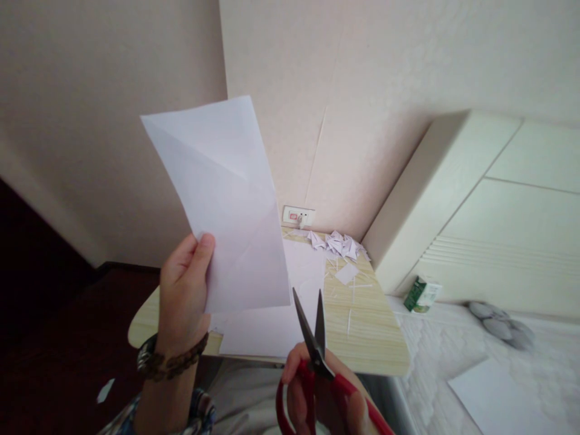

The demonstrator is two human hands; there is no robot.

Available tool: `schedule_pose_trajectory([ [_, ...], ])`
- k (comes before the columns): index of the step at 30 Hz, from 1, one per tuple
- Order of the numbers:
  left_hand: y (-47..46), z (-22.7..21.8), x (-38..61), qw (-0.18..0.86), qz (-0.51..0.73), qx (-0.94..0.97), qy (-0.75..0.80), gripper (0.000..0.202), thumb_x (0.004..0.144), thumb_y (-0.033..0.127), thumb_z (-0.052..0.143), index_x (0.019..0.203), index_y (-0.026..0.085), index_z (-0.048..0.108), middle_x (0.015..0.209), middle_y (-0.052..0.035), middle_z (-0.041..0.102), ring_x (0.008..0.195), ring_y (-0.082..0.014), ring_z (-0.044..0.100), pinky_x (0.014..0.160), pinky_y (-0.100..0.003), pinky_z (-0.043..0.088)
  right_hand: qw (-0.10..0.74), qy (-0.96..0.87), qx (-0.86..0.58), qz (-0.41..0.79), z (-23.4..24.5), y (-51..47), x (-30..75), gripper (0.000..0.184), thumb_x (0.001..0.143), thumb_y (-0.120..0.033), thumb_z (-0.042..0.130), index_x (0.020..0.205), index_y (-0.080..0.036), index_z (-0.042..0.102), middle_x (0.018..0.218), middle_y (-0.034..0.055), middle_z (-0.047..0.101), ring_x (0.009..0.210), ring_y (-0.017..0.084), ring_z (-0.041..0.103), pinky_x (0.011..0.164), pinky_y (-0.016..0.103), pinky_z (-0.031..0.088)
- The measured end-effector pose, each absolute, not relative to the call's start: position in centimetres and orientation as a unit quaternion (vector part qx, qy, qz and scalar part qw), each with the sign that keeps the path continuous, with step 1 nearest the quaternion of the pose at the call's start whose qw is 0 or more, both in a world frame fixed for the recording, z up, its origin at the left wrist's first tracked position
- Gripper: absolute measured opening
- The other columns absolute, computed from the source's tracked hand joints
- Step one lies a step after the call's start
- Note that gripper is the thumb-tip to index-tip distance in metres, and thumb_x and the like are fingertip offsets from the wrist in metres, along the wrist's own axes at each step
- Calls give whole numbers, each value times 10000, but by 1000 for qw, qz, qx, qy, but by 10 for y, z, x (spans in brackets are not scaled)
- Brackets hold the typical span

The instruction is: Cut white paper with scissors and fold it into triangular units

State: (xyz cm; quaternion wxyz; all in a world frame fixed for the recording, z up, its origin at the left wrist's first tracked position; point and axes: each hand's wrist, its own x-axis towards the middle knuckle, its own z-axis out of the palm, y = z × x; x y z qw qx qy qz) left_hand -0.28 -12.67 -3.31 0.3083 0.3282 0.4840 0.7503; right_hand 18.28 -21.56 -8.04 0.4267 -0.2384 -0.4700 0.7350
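Observation:
My left hand [183, 290] pinches the lower left edge of a white folded sheet of paper [226, 199] and holds it upright in front of the wall. A beaded bracelet sits on that wrist. My right hand [317, 393] grips red-handled scissors [315, 338] low in the view. Their blades are slightly apart and point up at the sheet's lower right corner, just short of it.
A small wooden table [362, 326] carries flat white sheets [272, 326], thin paper strips and a pile of folded paper pieces [338, 243] at its far end. A bed with a headboard [475, 205], a green carton [421, 294] and another sheet [493, 396] lies to the right.

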Motion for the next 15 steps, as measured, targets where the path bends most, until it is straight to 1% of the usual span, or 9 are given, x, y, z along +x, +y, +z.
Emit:
schedule_pose_trajectory([
  [5, -126, -36, -3, 302, 752, 328, 486, 281, 640, 428, 778, 653, 217, 593, 603, 39, 632, 661, -174, 637, 523, -220, 476, 427, -457, -242, 742, -82, -217, 183, 695, 687, -882, 547, 914, -229, 625, 667, -19, 426, 525, 120, 319, 454, 250, 188],
  [8, -126, -36, -2, 297, 751, 330, 488, 275, 648, 421, 775, 654, 215, 593, 594, 41, 621, 659, -171, 632, 526, -218, 474, 406, -453, -244, 756, -82, -217, 184, 732, 669, -904, 529, 941, -234, 639, 649, 1, 485, 524, 136, 359, 459, 253, 203],
  [11, -126, -36, -1, 299, 749, 334, 488, 267, 661, 418, 770, 661, 215, 598, 612, 35, 634, 647, -166, 620, 525, -220, 470, 405, -460, -241, 753, -81, -219, 185, 731, 705, -889, 509, 999, -235, 653, 685, 38, 579, 536, 146, 400, 466, 248, 246],
  [15, -128, -36, 0, 300, 745, 345, 486, 251, 685, 417, 759, 655, 219, 608, 599, 37, 628, 603, -158, 586, 502, -219, 446, 423, -455, -233, 748, -81, -221, 186, 677, 768, -838, 497, 1040, -240, 662, 734, 48, 591, 535, 143, 406, 469, 256, 331],
])
